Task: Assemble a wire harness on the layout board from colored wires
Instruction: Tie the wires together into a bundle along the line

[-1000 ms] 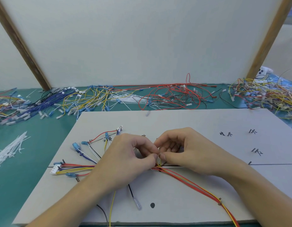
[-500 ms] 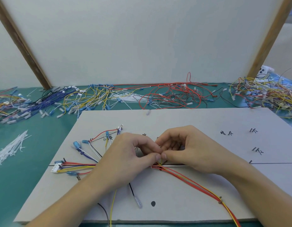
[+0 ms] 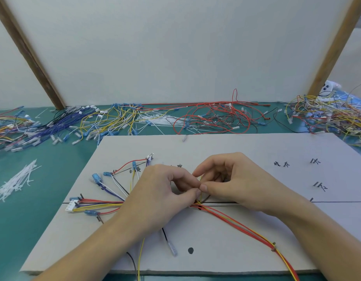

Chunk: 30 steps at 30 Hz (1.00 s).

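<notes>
Both hands meet over one spot on the layout board: the wire bundle junction, just where the drawn black line crosses the middle of the board. Near edge first: red and yellow strands of the bundle run from the board's near-right corner up and left to the junction, passing a small tie on the way; a loose black lead with clear terminal lies near the black dot.

Left hand: fingers curled, thumb tip pressed down at the junction, apparently pinching the strands there; exact hold partly hidden. Right hand: thumb and curled fingers closed on something thin at the same spot, index lifted; can't tell if it's a tie or a wire end. Thumbs touching, tip to tip.

Key relation: junction sits directly under both thumb tips, bundle's long axis runs left-right along the line, fanning left of the left hand to the white connector and blue terminals. Neither hand nearer; both on it. Next move likely cinching or routing at that point, needs strands kept together.

Beyond the board, on the table: white cable ties to the board's left, loose wire piles along its far edge.
</notes>
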{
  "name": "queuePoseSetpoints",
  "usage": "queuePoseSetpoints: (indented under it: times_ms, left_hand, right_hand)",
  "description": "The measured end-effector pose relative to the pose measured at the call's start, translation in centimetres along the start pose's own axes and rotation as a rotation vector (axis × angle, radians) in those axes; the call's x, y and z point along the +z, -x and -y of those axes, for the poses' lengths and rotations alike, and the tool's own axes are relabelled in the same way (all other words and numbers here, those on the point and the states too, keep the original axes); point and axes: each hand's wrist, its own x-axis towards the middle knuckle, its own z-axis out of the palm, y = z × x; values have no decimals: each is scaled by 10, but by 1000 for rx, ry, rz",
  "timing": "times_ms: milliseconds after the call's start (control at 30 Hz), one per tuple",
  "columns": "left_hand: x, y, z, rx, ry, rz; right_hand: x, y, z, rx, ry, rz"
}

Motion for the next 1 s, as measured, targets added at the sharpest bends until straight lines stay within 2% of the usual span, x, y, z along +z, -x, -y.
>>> queuePoseSetpoints:
  times_ms: [800,1000]
  left_hand:
    - [5,0,-2,15,-74,-6]
    - [-1,-4,-4,-39,35,45]
  right_hand:
    - [0,1,4,-18,38,42]
    - [2,2,3,-73,87,3]
